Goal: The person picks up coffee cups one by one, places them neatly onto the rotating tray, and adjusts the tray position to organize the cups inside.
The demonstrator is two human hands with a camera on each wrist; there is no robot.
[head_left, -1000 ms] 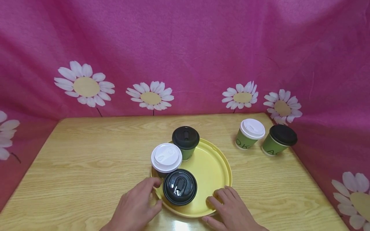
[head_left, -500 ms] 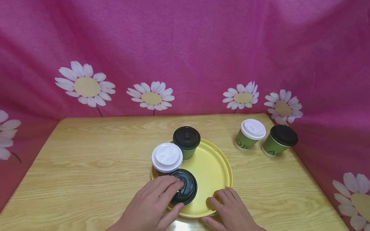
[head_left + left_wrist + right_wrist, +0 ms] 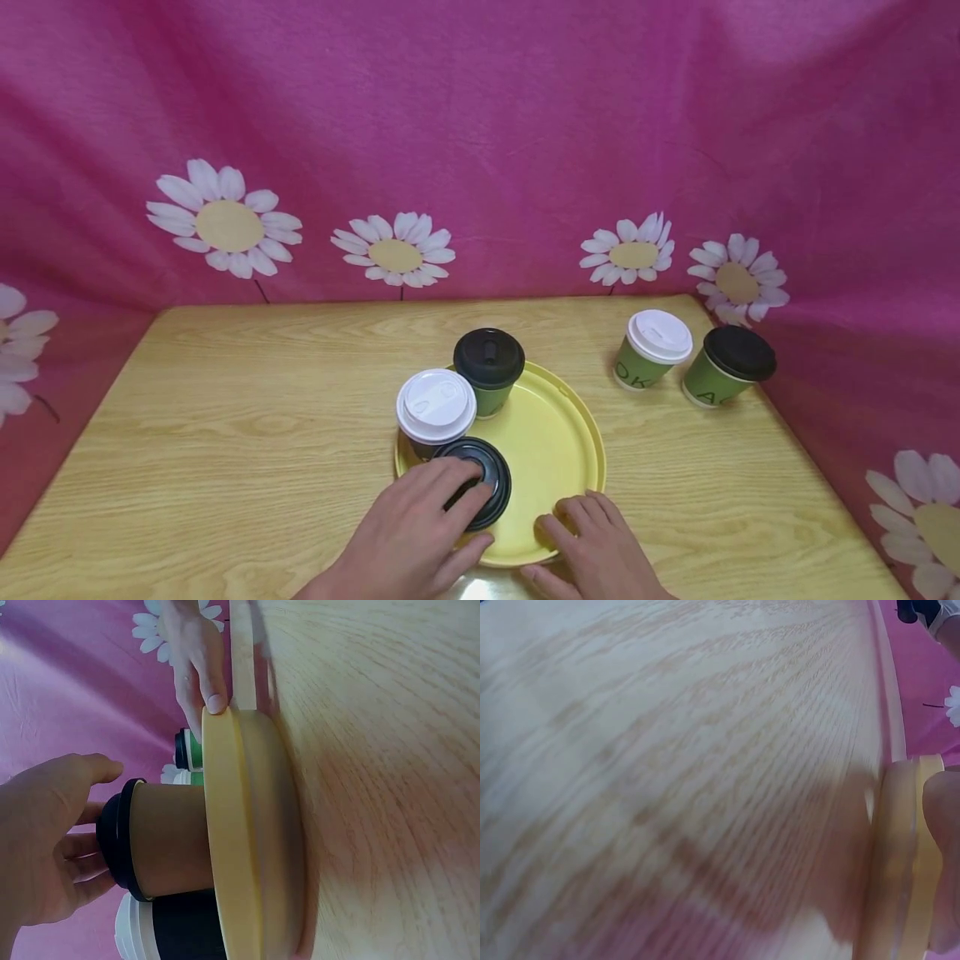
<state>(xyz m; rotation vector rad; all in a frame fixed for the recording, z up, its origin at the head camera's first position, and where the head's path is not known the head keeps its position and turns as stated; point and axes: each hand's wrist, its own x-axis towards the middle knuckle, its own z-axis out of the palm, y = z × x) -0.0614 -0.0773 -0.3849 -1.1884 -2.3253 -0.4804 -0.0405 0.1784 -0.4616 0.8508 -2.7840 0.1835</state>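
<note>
The person's left hand [image 3: 412,521] and right hand [image 3: 603,546] are bare, with smooth rounded fingertips; a small dark piece [image 3: 907,610] and whitish band [image 3: 938,616] show in the right wrist view, too cropped to identify

Brown cup [image 3: 172,840], black lid [image 3: 126,840] fitted on, upright near the rim of a round yellow tray [image 3: 551,442]

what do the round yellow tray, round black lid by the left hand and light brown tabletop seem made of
Round yellow tray: likely moulded plastic, smooth with a soft sheen, given its even colour.
Round black lid by the left hand: probably plastic, slightly shiny, with a stepped moulded rim.
Light brown tabletop: wood or wood-look laminate; grain shows, and a bright reflection suggests semi-gloss.
</note>
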